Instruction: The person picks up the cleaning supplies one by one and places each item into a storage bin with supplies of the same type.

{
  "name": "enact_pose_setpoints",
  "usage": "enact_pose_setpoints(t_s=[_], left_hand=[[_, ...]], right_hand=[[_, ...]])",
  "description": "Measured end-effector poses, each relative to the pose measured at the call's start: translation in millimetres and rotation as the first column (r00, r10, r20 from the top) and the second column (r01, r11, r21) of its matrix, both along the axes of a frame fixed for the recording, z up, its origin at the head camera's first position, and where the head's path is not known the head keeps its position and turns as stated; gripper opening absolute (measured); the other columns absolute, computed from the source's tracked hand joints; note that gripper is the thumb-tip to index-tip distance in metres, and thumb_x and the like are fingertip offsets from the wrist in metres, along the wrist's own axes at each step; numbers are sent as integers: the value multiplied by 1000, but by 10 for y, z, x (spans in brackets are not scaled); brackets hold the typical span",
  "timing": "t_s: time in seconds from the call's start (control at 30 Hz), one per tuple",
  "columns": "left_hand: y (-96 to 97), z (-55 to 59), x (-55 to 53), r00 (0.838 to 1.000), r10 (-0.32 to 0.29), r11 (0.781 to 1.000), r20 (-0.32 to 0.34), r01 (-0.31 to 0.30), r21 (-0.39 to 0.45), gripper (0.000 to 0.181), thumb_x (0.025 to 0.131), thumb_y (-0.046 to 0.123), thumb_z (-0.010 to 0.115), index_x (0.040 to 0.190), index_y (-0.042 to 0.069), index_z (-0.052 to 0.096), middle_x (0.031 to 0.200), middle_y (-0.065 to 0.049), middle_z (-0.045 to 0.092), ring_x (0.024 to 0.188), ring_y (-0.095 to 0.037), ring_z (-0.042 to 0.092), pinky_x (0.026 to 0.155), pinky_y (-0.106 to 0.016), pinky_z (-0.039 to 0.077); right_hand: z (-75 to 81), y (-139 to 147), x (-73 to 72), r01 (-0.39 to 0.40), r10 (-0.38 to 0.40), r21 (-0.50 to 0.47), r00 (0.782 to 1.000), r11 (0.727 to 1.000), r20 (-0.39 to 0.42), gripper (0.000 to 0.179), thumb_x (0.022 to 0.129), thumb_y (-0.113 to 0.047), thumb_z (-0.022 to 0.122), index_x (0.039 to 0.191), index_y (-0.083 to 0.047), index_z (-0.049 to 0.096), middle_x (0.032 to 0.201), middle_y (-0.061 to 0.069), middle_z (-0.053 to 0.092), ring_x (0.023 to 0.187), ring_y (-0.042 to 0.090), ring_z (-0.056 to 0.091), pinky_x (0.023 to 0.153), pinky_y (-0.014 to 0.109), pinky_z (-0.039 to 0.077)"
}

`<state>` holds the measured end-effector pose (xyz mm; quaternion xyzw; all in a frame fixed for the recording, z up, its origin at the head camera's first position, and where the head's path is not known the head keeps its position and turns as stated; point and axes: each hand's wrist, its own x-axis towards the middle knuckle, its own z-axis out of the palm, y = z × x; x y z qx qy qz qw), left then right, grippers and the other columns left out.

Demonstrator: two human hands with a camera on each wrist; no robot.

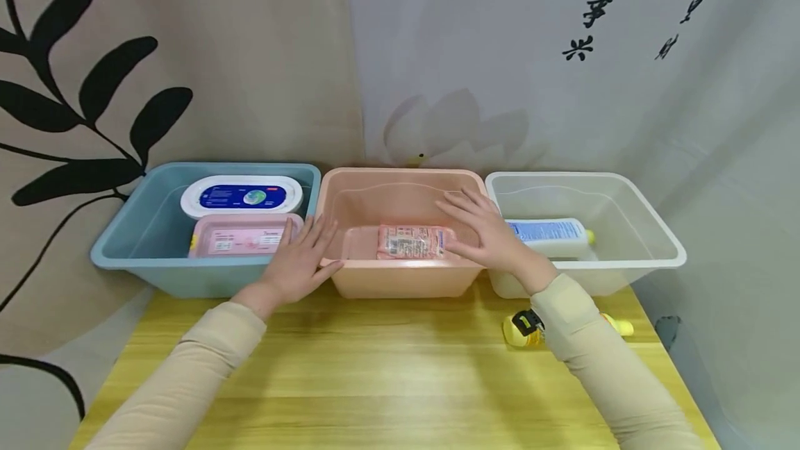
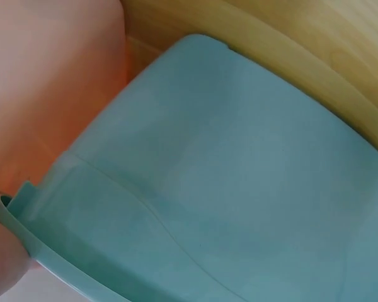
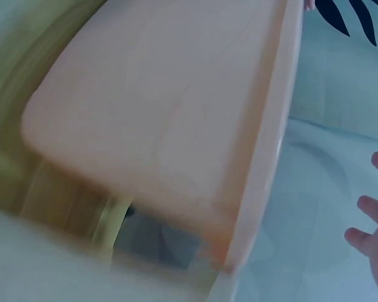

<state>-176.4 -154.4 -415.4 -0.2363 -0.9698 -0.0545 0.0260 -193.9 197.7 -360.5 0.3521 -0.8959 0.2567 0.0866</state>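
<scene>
My left hand lies over the front right corner of the blue bin, fingers straight and reaching toward the peach bin. In the left wrist view, part of that hand is right at the blue bin's rim. My right hand hovers over the right side of the peach bin with spread fingers, holding nothing. A pink printed packet lies inside the peach bin. Inside the blue bin are a white-and-blue pack and a pink pack.
A whitish bin at the right holds a white-and-blue bottle with a yellow cap. A yellow bottle lies on the wooden table, partly hidden by the right forearm. Behind the bins hangs a printed curtain.
</scene>
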Motion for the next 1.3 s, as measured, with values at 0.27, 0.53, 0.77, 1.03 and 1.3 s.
enact_pose_setpoints(t_s=[0.27, 0.53, 0.77, 1.03, 1.3], left_hand=[[-33, 12, 5, 1000, 4, 1000, 7, -4, -7, 74, 95, 48, 44, 150, 6, 16, 155, -21, 15, 143, -42, 13, 114, -59, -1], [-43, 5, 15, 1000, 0, 1000, 16, 0, -2, 74, 95, 48, 43, 150, 5, 17, 155, -22, 14, 142, -42, 12, 114, -59, -1], [-26, 9, -4, 1000, 4, 1000, 8, -4, -27, 74, 95, 48, 42, 150, 6, 16, 156, -21, 14, 143, -41, 12, 114, -59, -1], [-16, -8, 5, 1000, -3, 1000, -10, 3, 5, 74, 96, 55, 33, 150, 7, 17, 155, -22, 15, 142, -42, 13, 114, -59, 0], [1, -28, -6, 1000, -3, 999, -2, 3, 38, 75, 95, 58, 30, 151, 9, 15, 155, -21, 14, 142, -43, 13, 115, -57, -4]], right_hand=[[-131, 530, 217, 31, -34, -55, 997, 998, -62, 65, 87, -50, 57, 139, -14, 45, 144, 18, 42, 137, 45, 25, 106, 67, 16], [-378, 975, 517, 57, -74, -142, 990, 988, -120, 68, 88, -59, 48, 138, -12, 47, 146, 10, 41, 141, 31, 24, 108, 64, 15], [-526, 1333, 732, 72, -100, -171, 982, 983, -160, 67, 85, -54, 59, 132, -7, 52, 143, 2, 44, 133, 15, 34, 110, 36, 22], [-755, 1659, 933, 116, -136, -145, 981, 983, -137, 69, 72, -44, 76, 122, -1, 58, 121, 15, 57, 122, -1, 39, 104, 8, 19], [-1153, 1887, 1055, 231, -229, 35, 971, 972, -66, 76, 56, -30, 86, 121, -6, 58, 118, 13, 59, 108, 25, 50, 90, 42, 38]])
